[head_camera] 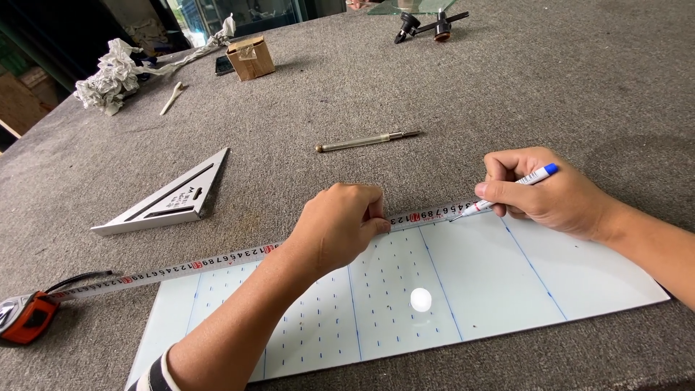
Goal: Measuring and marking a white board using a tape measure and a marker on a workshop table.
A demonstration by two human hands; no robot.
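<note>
The left hand (340,221) pinched the tape measure (217,259) against the glass sheet (507,289); the right hand (550,195) gripped a marker (517,185), tip at the sheet's far edge.

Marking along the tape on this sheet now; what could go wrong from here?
The left hand pins the tape measure at only one spot; its long free run toward the orange case could slip and probably throw off the mark. The right hand rests on the white sheet while holding the marker, so it might smear the blue lines.
</note>
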